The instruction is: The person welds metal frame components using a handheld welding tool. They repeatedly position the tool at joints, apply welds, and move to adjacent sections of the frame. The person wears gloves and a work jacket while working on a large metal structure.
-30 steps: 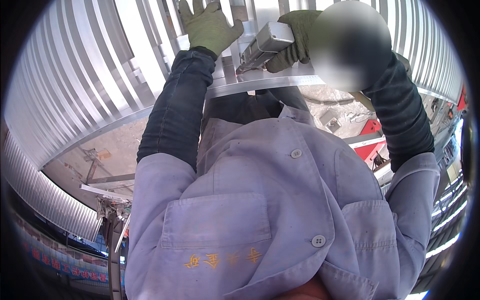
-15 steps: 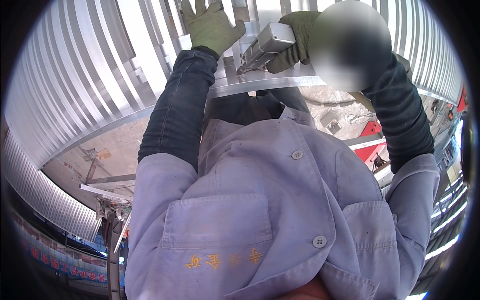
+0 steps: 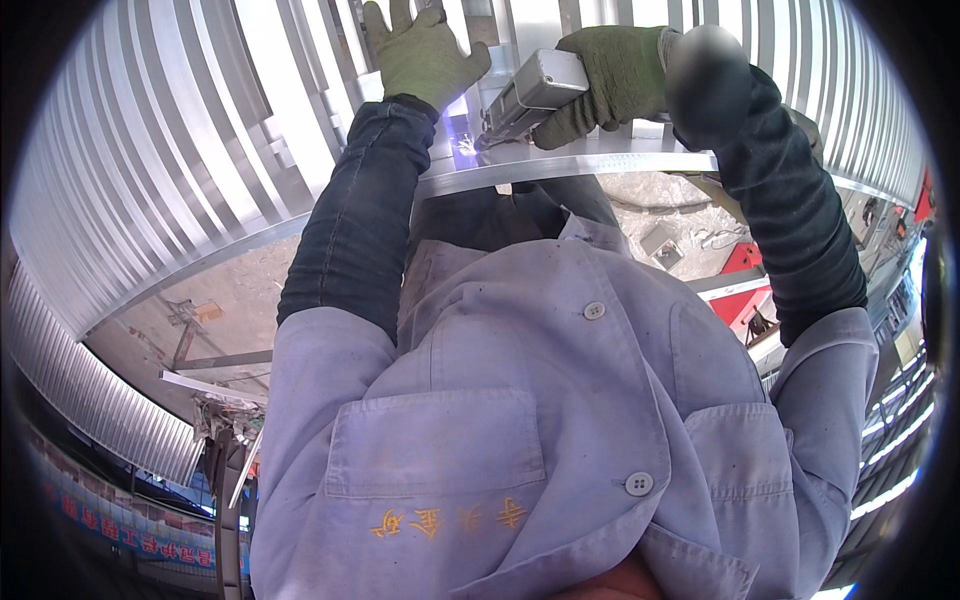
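Observation:
My right hand (image 3: 622, 80), in a green knit glove, is wrapped round a grey, boxy handheld welding gun (image 3: 550, 82). The gun slants down to the left, and its tip meets a flat metal rail (image 3: 560, 165) on the side near my body. A bluish-white glow with sparks (image 3: 465, 146) shows at that tip. My left hand (image 3: 425, 55), gloved in green too, lies with fingers spread over the pale metal slats (image 3: 300, 90), just beyond the glow. It holds nothing. Part of my right wrist is blurred.
Parallel metal slats spread to both sides, forming a wide panel. Below it to the right lie a red metal piece (image 3: 738, 285) and debris on the pale floor (image 3: 660, 200). Metal bars and a stand (image 3: 228, 450) are at lower left.
A bright bluish glow with sparks has appeared at the welding gun's tip. The gun and my right hand have shifted slightly; my left hand stays in place.

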Tool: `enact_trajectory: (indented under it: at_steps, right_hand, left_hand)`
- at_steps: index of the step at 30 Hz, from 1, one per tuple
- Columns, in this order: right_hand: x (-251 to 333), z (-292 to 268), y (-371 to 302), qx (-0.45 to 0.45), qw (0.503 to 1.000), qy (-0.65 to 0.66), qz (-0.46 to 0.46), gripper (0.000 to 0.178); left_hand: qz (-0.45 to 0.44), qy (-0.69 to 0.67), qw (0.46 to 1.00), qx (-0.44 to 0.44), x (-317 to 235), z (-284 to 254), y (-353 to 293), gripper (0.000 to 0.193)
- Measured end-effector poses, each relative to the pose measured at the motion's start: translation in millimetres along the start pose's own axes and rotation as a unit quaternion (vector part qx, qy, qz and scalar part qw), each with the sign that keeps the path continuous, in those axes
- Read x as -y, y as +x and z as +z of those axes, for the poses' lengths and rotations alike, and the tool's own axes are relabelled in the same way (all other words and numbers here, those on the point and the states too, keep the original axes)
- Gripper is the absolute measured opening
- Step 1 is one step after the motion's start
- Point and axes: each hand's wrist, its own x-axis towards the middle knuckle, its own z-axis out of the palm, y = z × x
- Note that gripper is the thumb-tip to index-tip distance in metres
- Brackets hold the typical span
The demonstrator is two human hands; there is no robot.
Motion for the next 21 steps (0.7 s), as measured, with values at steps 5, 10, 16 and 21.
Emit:
enact_trajectory:
  at_steps: [5, 10, 16, 21]
  right_hand:
    - [18, -2, -12, 0.0, 0.998, -0.064, 0.018, 0.055]
    - [11, -1, -10, -0.015, 0.995, -0.098, 0.006, 0.055]
    - [11, -4, -15, -0.023, 0.995, -0.096, -0.011, 0.061]
    - [5, -5, -15, -0.013, 0.995, -0.097, -0.016, 0.064]
  left_hand:
    - [-0.018, -0.01, 0.999, 0.032, -2, -4, 1, 0.073]
    - [-0.008, -0.016, 1.0, 0.022, -1, -4, 0, 0.073]
    - [-0.009, -0.014, 1.0, 0.021, -1, -2, 1, 0.073]
    - [-0.012, -0.033, 0.999, 0.021, 3, 5, 1, 0.073]
